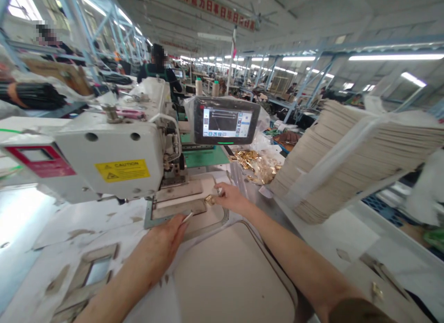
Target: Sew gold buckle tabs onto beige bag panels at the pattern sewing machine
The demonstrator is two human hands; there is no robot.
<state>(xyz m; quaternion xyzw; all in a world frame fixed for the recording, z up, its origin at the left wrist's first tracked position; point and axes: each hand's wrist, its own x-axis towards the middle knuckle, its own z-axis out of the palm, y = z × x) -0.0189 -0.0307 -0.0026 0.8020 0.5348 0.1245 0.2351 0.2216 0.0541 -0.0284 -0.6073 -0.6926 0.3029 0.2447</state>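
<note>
My left hand [169, 237] is closed on a thin white stick [188, 217], near the front edge of the clamp frame [183, 207] under the machine head. Across from it, my right hand [225, 196] is pinched at a small gold metal piece [209, 200] at the right end of the clamp plates. A beige panel [222, 212] lies beneath the clamp. Stacked beige panels with rounded corners [232, 276] lie in front, between my forearms.
The sewing machine head [111, 152] stands at the left, with a lit screen [225, 121] behind. Gold pieces [253, 163] lie in plastic beyond my right hand. A tall panel stack [347, 156] leans at the right. A person [159, 71] is further back.
</note>
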